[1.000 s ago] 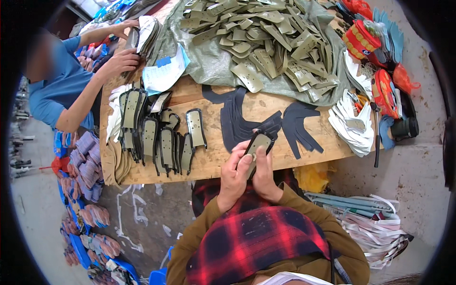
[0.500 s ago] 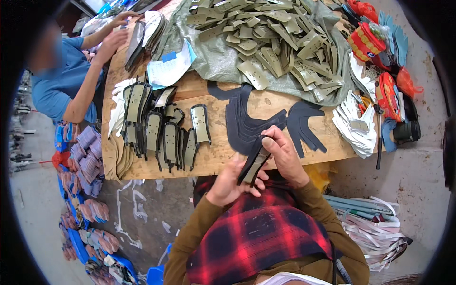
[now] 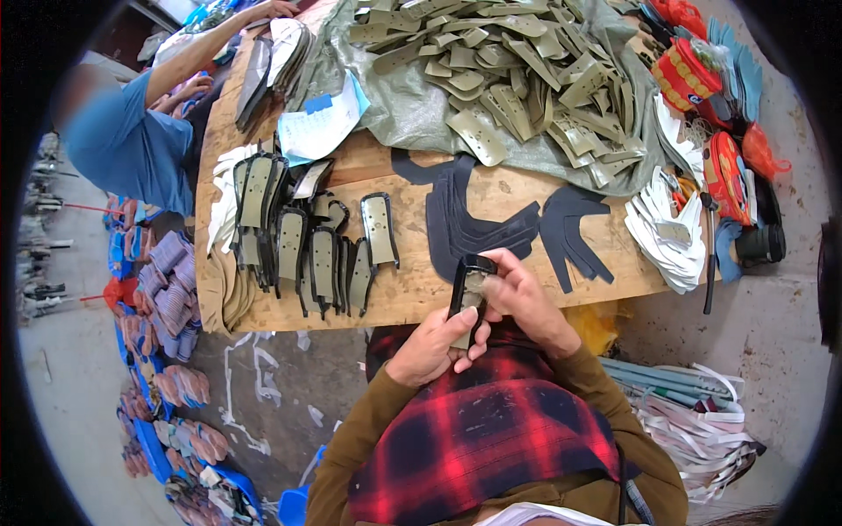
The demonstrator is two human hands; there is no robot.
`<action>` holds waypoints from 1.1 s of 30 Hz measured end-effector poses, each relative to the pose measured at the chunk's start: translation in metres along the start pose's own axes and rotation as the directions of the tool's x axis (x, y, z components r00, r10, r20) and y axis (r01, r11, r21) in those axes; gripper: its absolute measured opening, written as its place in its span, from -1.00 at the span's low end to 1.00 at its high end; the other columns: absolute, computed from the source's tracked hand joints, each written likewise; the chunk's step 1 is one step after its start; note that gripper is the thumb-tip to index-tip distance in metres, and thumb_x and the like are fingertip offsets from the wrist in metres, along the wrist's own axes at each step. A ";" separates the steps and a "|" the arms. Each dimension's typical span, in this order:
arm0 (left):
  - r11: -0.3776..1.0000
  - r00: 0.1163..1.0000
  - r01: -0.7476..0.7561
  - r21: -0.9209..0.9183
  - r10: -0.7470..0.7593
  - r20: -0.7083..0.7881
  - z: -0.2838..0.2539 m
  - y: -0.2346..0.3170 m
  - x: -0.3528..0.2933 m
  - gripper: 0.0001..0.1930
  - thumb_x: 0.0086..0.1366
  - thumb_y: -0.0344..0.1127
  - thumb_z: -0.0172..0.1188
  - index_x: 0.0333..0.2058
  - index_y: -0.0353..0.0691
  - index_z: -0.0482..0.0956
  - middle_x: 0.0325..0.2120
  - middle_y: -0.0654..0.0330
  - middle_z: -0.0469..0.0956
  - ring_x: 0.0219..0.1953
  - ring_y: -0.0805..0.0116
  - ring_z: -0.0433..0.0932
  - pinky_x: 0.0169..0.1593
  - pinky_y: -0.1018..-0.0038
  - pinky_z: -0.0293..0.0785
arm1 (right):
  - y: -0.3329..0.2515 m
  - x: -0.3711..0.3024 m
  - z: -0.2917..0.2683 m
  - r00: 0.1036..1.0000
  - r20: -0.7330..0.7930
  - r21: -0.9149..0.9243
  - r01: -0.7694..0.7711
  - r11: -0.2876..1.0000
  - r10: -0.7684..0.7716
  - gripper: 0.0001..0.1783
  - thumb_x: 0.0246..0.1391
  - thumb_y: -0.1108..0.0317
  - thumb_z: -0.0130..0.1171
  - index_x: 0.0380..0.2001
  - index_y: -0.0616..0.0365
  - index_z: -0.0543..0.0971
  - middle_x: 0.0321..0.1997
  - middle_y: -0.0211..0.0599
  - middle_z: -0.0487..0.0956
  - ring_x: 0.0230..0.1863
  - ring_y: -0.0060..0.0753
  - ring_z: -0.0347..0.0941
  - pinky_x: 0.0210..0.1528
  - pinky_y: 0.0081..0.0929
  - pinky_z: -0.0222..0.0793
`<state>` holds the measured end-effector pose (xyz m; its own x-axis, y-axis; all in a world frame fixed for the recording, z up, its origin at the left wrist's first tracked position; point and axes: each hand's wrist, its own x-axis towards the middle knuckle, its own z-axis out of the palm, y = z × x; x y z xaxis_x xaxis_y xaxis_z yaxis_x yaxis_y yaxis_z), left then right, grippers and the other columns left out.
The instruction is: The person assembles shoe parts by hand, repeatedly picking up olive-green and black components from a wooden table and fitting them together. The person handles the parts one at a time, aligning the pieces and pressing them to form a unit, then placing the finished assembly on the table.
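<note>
Held piece (image 3: 471,286) glossy-edged; tabletop (image 3: 403,294) stained wood; dark cutouts (image 3: 445,219) matt.

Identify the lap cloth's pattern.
The cloth is red and dark plaid, clearest in the head view.

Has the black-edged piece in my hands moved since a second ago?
Yes: the piece has shifted left and toward you, judged against the larger dark stack on the table.

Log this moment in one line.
left hand: holds black-edged olive piece | right hand: at its far end | table: olive pile, dark cut-outs
</note>
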<state>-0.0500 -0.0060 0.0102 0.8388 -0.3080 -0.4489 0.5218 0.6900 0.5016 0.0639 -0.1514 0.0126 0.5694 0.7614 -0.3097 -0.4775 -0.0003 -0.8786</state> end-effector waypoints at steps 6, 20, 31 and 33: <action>0.991 0.981 -0.091 0.093 0.106 -0.164 -0.001 0.001 -0.003 -0.52 0.44 0.09 -0.08 -0.01 -0.26 0.40 -0.45 0.35 0.41 -0.54 0.60 0.35 -0.64 0.71 0.18 | 0.030 0.003 0.005 0.987 -0.025 -0.134 0.157 0.979 -0.162 -0.67 0.30 0.34 0.03 0.08 0.18 0.37 -0.13 -0.41 0.47 -0.22 -0.67 0.39 -0.20 -0.66 0.34; -0.321 0.292 0.389 0.863 0.932 0.215 -0.048 0.063 -0.027 -0.48 0.21 -0.18 0.31 0.06 -0.33 0.43 -0.05 0.02 0.49 -0.07 0.05 0.49 -0.12 0.27 0.47 | 0.038 0.032 -0.007 0.790 0.218 -0.957 0.289 0.035 -0.573 -0.73 -0.08 0.32 0.30 -0.28 0.11 0.51 -0.28 -0.31 0.41 -0.20 -0.23 0.34 -0.21 -0.32 0.23; 0.210 0.576 -0.116 0.971 0.810 -0.106 -0.027 0.004 0.009 -0.83 0.22 -0.40 0.24 -0.22 -0.30 0.60 -0.37 0.10 0.60 -0.38 0.24 0.57 -0.30 0.45 0.46 | 0.041 0.036 -0.008 0.718 0.254 -0.944 0.331 -0.004 -0.648 -0.84 -0.03 0.34 0.29 -0.34 0.08 0.58 -0.34 -0.40 0.46 -0.27 -0.27 0.39 -0.26 -0.35 0.24; -0.103 0.479 -0.109 0.989 0.866 0.143 -0.038 0.026 0.023 -0.82 0.23 -0.37 0.22 -0.20 -0.26 0.60 -0.27 0.10 0.60 -0.22 0.17 0.55 -0.14 0.36 0.44 | 0.032 0.036 -0.010 0.723 0.264 -0.930 0.367 0.031 -0.639 -0.84 -0.01 0.34 0.28 -0.33 0.10 0.58 -0.36 -0.37 0.47 -0.30 -0.24 0.41 -0.29 -0.33 0.26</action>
<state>-0.0231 0.0295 -0.0155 0.8761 0.3561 0.3251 0.0081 -0.6850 0.7285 0.0759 -0.1303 -0.0304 0.5401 0.7217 0.4330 0.8162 -0.3237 -0.4787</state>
